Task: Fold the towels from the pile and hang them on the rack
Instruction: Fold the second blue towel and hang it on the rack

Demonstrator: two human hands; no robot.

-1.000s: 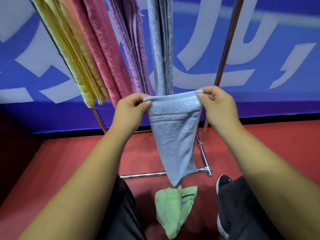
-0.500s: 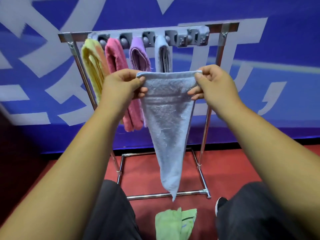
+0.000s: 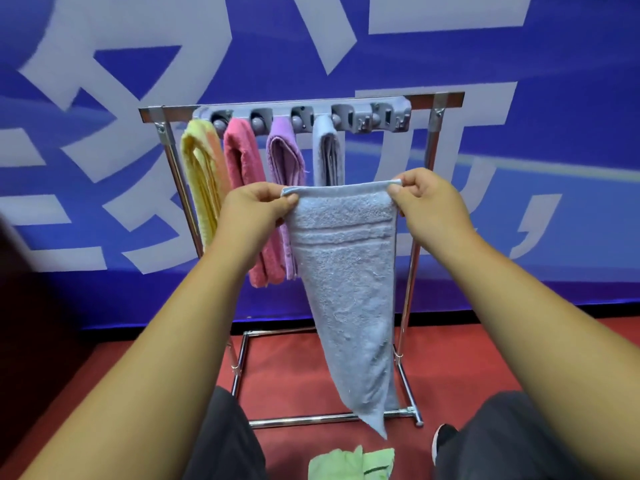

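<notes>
Blue banner (image 3: 519, 81): white strokes (cropped, unreadable).

The view pulls back, so the whole rack (image 3: 301, 109) shows now, and the blue towel (image 3: 346, 278) hangs straighter.

This looks like a staged recording or demonstration space, not a home. The whole back wall is a blue banner (image 3: 519, 81) printed with huge pale lettering, running down to a dark skirting edge. The floor (image 3: 311, 368) is plain red matting of the sports-hall or exhibition kind. A small free-standing chrome rack (image 3: 408, 306) stands on it directly, carrying a grey plastic clip strip (image 3: 349, 114) with folded towels in yellow (image 3: 201, 174), pink (image 3: 242, 168), purple (image 3: 285, 161) and grey-blue (image 3: 327, 150). No household furniture shows.
</notes>
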